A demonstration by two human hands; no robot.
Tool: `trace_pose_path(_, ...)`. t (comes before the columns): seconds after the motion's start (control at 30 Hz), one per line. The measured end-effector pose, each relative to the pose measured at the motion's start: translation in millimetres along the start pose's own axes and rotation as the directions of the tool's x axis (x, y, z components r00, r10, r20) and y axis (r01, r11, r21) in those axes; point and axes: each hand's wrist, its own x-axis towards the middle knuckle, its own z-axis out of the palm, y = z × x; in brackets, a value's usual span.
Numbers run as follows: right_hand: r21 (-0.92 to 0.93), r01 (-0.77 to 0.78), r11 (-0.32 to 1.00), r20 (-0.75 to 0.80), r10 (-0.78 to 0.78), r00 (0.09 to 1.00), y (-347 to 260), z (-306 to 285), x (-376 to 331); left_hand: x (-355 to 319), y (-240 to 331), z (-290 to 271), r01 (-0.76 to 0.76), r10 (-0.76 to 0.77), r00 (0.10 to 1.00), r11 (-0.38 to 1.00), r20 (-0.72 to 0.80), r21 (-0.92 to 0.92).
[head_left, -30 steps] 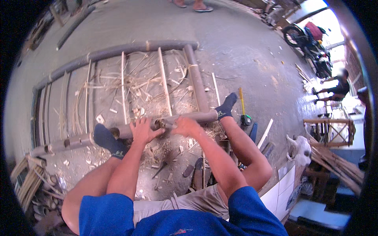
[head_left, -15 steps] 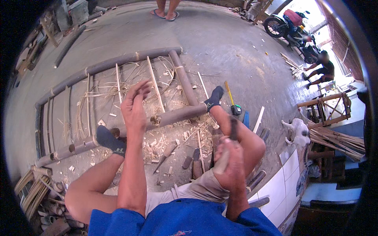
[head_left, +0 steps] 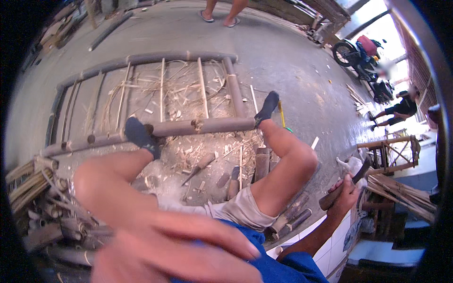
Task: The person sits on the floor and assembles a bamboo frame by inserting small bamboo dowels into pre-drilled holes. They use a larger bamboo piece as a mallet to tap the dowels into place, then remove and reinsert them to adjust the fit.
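Observation:
My left hand (head_left: 174, 250) is large and close at the bottom of the view, its fingers stretched out and holding nothing. Off to the right, my right hand (head_left: 347, 195) grips a knife (head_left: 362, 169) with a dark blade and a thick wooden handle. A frame of brown bamboo poles (head_left: 203, 126) with thin pale slats lies on the floor ahead of me. Holes are cut in its near pole, and my socked feet rest against that pole. Between my legs lie a pointed tool with a wooden handle (head_left: 204, 162), wood chips and short dark pieces.
Bundled strips (head_left: 28, 186) and bamboo offcuts lie at the left. A cat (head_left: 348, 165) is on the right near a small wooden frame (head_left: 391, 155) and long strips (head_left: 401, 193). Another person (head_left: 401, 111) and motorcycles (head_left: 361, 59) are farther back; someone's sandalled feet (head_left: 231, 21) stand ahead.
My left hand has come from above the bamboo frame back close to the camera. My right hand has swung outward to the right with the knife. The view has shifted.

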Motion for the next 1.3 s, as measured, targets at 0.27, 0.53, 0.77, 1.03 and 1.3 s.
trace_pose_path(0.27, -0.387, -0.174, 0.905, 0.254, 0.286, 0.924, 156.4, 24.2, -4.7, -43.7, 11.8, -53.8, 0.360, -0.309, 0.715, 0.932, -0.627, -0.048)
trace_pose_path(0.53, -0.532, 0.130, 0.837, 0.582, 0.251, 0.773, 216.4, 124.1, -80.2, -84.4, -59.4, -20.4, 0.775, -0.625, 0.444, 0.628, -0.642, -0.075)
trace_pose_path(0.77, -0.568, 0.280, 0.774, 0.648, 0.210, 0.732, 236.7, 162.0, -86.7, -220.5, -234.8, 44.2, 0.898, -0.973, 0.107, 0.006, -0.205, 0.441)
trace_pose_path(1.03, -0.627, 0.332, 0.705, 0.609, 0.177, 0.773, 253.8, 144.7, -107.4, -342.9, -268.7, 74.6, 0.491, -0.994, 0.043, -0.071, -0.105, 0.869)
trace_pose_path(1.3, -0.819, 0.348, 0.457, 0.389, -0.005, 0.921, 271.6, 120.1, -65.5, -265.4, -286.8, 40.7, 0.801, -0.891, 0.243, -0.039, -0.385, 0.597)
